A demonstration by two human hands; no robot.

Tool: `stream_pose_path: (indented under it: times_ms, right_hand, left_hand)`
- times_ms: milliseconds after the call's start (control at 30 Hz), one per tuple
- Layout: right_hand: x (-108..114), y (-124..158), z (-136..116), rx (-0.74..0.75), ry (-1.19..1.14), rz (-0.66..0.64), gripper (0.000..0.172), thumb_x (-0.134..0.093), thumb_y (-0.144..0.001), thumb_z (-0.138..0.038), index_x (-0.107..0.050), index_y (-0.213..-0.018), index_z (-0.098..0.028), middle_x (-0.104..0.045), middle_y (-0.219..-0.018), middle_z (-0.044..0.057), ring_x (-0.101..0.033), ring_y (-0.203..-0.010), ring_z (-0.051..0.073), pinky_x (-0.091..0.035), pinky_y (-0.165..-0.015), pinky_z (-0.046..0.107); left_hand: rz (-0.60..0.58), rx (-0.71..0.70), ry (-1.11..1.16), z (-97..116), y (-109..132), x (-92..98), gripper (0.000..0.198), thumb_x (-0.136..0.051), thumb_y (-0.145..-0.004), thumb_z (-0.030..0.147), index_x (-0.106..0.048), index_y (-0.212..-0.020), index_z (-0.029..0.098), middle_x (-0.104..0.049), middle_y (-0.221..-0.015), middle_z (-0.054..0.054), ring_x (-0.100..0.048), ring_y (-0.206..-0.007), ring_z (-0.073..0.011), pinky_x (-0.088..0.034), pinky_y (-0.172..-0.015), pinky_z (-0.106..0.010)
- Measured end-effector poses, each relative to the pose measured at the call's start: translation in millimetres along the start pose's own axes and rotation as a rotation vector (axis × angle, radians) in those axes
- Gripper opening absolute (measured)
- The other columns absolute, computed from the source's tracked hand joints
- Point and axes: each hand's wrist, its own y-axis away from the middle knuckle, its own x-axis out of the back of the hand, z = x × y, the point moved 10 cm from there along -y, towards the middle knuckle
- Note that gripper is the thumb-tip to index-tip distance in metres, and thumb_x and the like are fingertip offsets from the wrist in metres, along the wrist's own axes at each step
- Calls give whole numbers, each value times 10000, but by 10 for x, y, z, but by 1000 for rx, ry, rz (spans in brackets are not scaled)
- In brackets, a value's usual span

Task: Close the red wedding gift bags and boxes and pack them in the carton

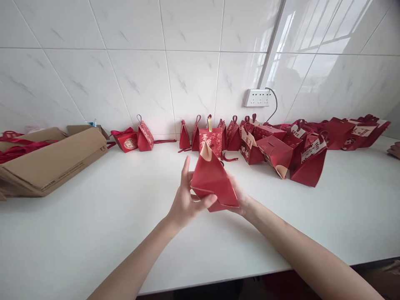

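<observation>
Between my two hands, above the white table, is a red folded paper gift box (214, 179) with a pointed top and a pale inner flap. My left hand (187, 204) grips its left side, the thumb pressed across the lower front edge and one finger raised. From behind and to the right, my right hand (240, 196) supports the box; most of its fingers are hidden by it. Just beyond stands another red gift box (215, 139) with light lettering and a gold ribbon loop.
A cardboard box (59, 162) with red ribbons lies at the left. Several finished-looking red boxes (275, 152) crowd the right back. A power strip (258, 98) is on the tiled wall. Part of another hand (394, 150) shows at the right edge. The table's front edge (218, 283) runs below.
</observation>
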Motion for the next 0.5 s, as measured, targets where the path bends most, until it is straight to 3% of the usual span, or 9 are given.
stream_pose_path:
  times_ms: [100, 167, 267, 367, 500]
  right_hand:
    - [-196, 79, 273, -317, -368, -139, 304, -396, -840, -398, -571, -867, -152, -648, -750, 58, -646, -682, 163, -553, -592, 287]
    - [-215, 94, 289, -332, -454, -139, 249, -433, -826, -365, -560, -916, -169, -646, -765, 42, -650, -681, 154, -560, -566, 272]
    - [-130, 47, 252, -229, -454, -57, 252, -483, -827, -415, -552, -951, -207, -650, -742, 16, -636, -604, 135, -545, -498, 237]
    - [19, -10, 178, -90, -359, 64, 380, -448, -835, -542, -569, -976, -210, -661, -698, 17, -616, -541, 140, -492, -420, 216]
    - [245, 21, -128, 180, -136, 224, 525, -342, -844, -641, -565, -1058, -217, -679, -732, 30, -628, -568, 176, -470, -437, 253]
  left_hand:
    - [103, 126, 151, -71, -40, 113, 797, -606, -787, 441, -127, -1413, 324, -459, -1314, -98, -555, -1074, -236, -557, -719, -297]
    - [121, 178, 217, -94, -59, 144, 681, -592, -783, 482, -272, -1350, 283, -453, -1322, -112, -578, -1036, -251, -566, -599, -268]
    - [123, 196, 258, -106, -72, 150, 604, -596, -769, 506, -376, -1261, 233, -479, -1297, -126, -612, -959, -249, -563, -514, -258]
    - [138, 178, 258, -126, -58, 139, 566, -584, -773, 508, -419, -1222, 205, -528, -1243, -130, -612, -955, -248, -567, -522, -267]
    - [107, 183, 394, -182, -44, 72, 684, -459, -721, 718, -491, -1167, 200, -595, -1179, -124, -613, -964, -272, -568, -605, -336]
